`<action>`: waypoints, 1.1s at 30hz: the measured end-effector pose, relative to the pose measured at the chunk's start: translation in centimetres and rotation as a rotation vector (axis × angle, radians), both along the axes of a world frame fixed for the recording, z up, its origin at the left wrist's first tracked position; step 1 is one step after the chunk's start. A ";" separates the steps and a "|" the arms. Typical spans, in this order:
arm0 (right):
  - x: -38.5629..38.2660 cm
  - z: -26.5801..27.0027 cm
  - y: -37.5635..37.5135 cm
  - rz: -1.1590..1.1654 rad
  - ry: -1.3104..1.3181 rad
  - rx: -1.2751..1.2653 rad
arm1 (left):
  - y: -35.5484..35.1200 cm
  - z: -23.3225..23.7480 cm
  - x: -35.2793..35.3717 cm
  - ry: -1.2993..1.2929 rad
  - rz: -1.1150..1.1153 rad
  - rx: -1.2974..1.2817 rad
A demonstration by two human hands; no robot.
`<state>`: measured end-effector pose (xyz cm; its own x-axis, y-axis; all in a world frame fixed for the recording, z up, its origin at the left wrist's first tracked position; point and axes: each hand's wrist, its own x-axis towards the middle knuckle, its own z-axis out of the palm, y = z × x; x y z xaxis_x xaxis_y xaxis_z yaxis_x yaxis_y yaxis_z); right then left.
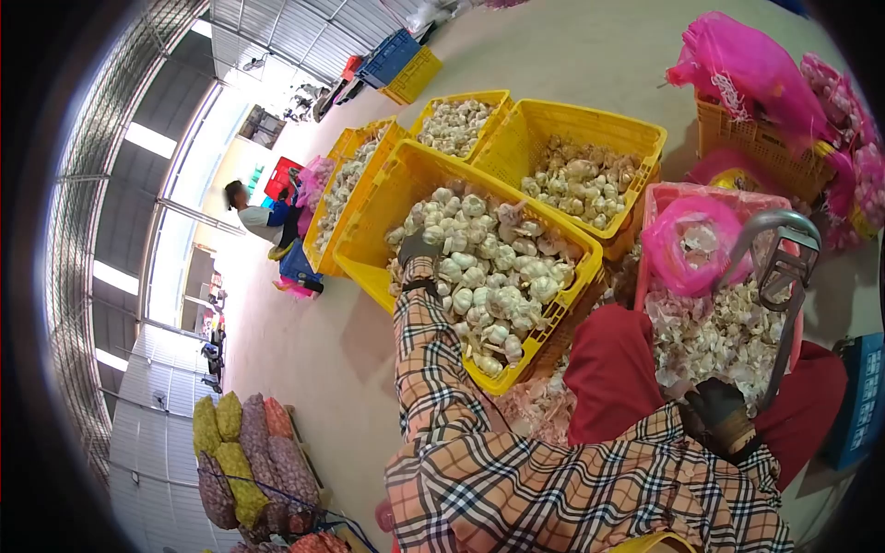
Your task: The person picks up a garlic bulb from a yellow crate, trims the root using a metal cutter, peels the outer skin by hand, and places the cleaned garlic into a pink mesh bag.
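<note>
My left hand (pixel 420 247), in a dark glove, reaches into a yellow crate (pixel 376 203) heaped with whole garlic bulbs (pixel 479 267). It touches bulbs near the crate's left side, and its fingertips are hidden among them. Low between my knees is my right hand (pixel 717 405), also gloved, with curled fingers; what they hold is hidden. Just beside it runs the lower end of a grey metal lever tool (pixel 784 267) with a looped handle. Under the tool, a pink crate (pixel 656 198) holds loose garlic pieces and skins (pixel 705 341) and a bright pink mesh bag (pixel 673 244).
More yellow crates of garlic (pixel 581 175) stand behind. An orange crate (pixel 724 134) carries pink mesh sacks (pixel 747 60). A blue box (pixel 857 396) sits at far right, filled net sacks (pixel 249 452) at lower left. A person (pixel 263 217) works beyond the crates.
</note>
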<state>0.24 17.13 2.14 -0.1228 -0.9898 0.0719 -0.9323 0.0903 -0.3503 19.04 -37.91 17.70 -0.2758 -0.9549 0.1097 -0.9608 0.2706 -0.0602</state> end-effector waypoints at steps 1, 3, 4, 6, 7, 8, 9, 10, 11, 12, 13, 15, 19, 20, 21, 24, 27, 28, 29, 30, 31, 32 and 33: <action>0.2 -0.1 0.1 -0.003 -0.003 0.007 | -0.3 -0.5 0.5 -0.039 -0.002 0.013; 0.2 -0.9 0.4 -0.002 -0.043 0.032 | -0.9 -1.3 1.5 -0.121 -0.002 0.039; 0.2 -1.2 0.4 0.000 -0.072 0.051 | -1.3 -1.6 2.2 -0.160 0.000 0.051; 0.0 -1.3 0.2 0.007 -0.062 0.064 | -2.2 -2.2 2.8 -0.228 -0.003 0.070; -0.1 -1.4 0.2 0.008 -0.046 0.078 | -2.6 -2.2 2.7 -0.259 -0.012 0.080; -0.2 -1.7 0.4 0.001 -0.043 0.082 | -2.9 -2.4 2.5 -0.288 -0.021 0.093; -0.2 -2.2 0.7 0.010 -0.045 0.061 | -3.3 -2.6 2.4 -0.316 -0.030 0.105; -0.3 -2.2 0.7 0.020 -0.048 0.039 | -5.5 -3.5 2.3 -0.344 -0.037 0.116; -0.3 -1.8 0.5 0.016 -0.045 0.041 | -8.0 -3.6 2.1 -0.015 -0.130 0.177; -0.3 -1.3 0.5 0.020 -0.055 0.049 | -10.4 -3.6 1.8 0.314 -0.218 0.237; -0.2 -0.7 0.3 0.025 -0.068 0.060 | -5.4 -0.9 -0.9 0.671 -0.288 0.279; -0.2 -0.3 0.1 0.011 -0.086 0.071 | -9.4 -4.5 -1.3 -0.059 -0.624 -0.198; 0.0 0.1 -0.3 -0.020 -0.058 -0.020 | -1.2 -5.9 -5.6 -0.013 -0.311 0.119; 0.1 0.5 -0.3 -0.028 -0.053 -0.013 | -0.8 -6.9 -6.1 -0.046 -0.320 0.157; 0.2 1.1 -0.3 -0.018 -0.103 0.025 | -0.4 -7.9 -6.4 -0.079 -0.325 0.195; 0.3 1.1 -0.1 -0.001 -0.124 0.076 | 2.9 -8.1 -9.0 -0.445 -0.140 0.279; 0.4 1.4 -0.2 -0.009 -0.087 0.097 | 4.3 -7.6 -9.0 -0.312 -0.172 0.290; 0.4 1.6 -0.1 -0.008 -0.081 0.111 | 4.7 -7.5 -9.0 -0.247 -0.188 0.302; 0.5 1.7 0.1 -0.026 -0.077 0.114 | 5.0 -7.4 -9.0 -0.182 -0.203 0.317; 0.5 1.8 0.1 -0.033 -0.071 0.062 | 5.3 -7.2 -9.0 -0.116 -0.215 0.334; 0.6 2.1 0.0 -0.036 -0.065 0.007 | 5.6 -7.2 -9.0 -0.051 -0.223 0.350; 0.8 3.2 -0.2 -0.140 -0.149 0.041 | 5.9 -7.1 -9.0 0.015 -0.230 0.364; 0.9 3.4 -0.2 -0.150 -0.145 0.041 | 6.3 -7.0 -8.9 0.080 -0.236 0.379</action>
<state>1.09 16.93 5.54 -0.2751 -0.9614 0.0031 -0.8477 0.2410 -0.4726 10.14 -31.65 10.71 -0.4956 -0.8440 -0.2052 -0.8678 0.4713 0.1576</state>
